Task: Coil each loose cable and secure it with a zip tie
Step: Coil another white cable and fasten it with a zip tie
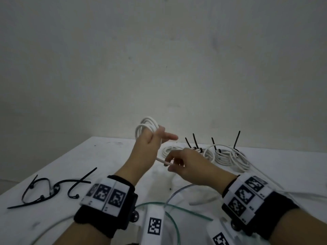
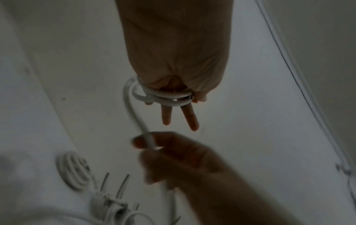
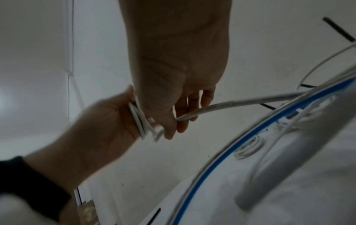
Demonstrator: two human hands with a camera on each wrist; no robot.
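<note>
My left hand (image 1: 155, 138) is raised above the white table (image 1: 106, 156) and holds a white cable (image 1: 146, 125) wound in several loops around its fingers. In the left wrist view the coil (image 2: 165, 97) sits across the knuckles, with two fingers (image 2: 189, 118) pointing straight out. The loose run of the same cable (image 2: 134, 115) drops to my right hand (image 1: 170, 164), which pinches it between thumb and fingers just below and to the right. The right wrist view shows this pinch (image 3: 178, 121) and the cable's tail (image 3: 250, 100) trailing off to the right.
Several coiled white cables (image 1: 223, 156) bound with black zip ties (image 1: 236, 140) lie at the back right of the table. Loose black zip ties (image 1: 47, 190) are spread at the front left. A thin greenish tube (image 1: 169, 206) curves across the table between my wrists.
</note>
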